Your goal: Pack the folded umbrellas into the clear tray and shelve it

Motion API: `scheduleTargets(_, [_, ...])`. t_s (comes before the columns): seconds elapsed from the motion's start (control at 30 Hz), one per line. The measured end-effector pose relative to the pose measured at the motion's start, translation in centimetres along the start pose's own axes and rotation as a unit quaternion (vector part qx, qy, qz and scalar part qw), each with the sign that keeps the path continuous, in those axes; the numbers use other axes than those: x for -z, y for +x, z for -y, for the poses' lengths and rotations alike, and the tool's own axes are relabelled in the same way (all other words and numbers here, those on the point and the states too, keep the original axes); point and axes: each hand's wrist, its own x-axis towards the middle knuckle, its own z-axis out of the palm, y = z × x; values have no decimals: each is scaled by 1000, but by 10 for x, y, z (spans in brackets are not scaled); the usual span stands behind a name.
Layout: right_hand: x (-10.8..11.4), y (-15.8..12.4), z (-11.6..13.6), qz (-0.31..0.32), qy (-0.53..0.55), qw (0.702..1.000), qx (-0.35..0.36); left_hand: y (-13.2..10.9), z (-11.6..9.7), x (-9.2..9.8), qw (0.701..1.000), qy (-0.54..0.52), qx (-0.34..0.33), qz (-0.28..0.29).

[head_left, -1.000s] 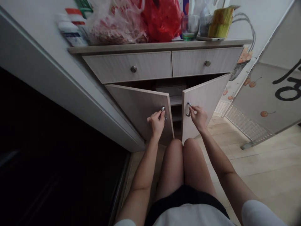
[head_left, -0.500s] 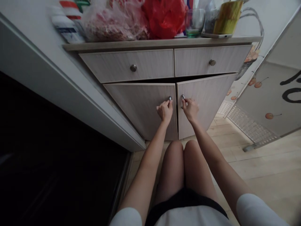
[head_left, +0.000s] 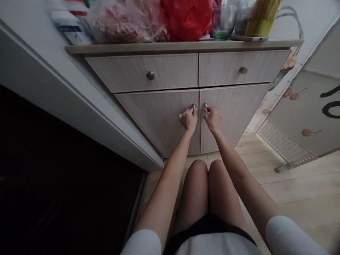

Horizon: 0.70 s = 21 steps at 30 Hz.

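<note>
Left hand (head_left: 188, 119), right hand (head_left: 213, 119) grip cabinet knobs (head_left: 193, 106) (green-bottomed glass (head_left: 224, 22) above)

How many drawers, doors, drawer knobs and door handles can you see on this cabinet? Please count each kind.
Drawers: 2
Doors: 2
Round drawer knobs: 2
Door handles: 2
Total: 8
</note>
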Motion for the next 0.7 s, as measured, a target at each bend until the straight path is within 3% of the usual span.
scheduleTargets(0.5, [-10, 14, 7, 26, -7, 1000, -15, 18, 0, -13, 1000, 8, 15, 2])
scheduleTargets(0.7, [-7, 15, 9, 48, -20, 998, -27, 17, -5, -8, 999, 27, 26, 26])
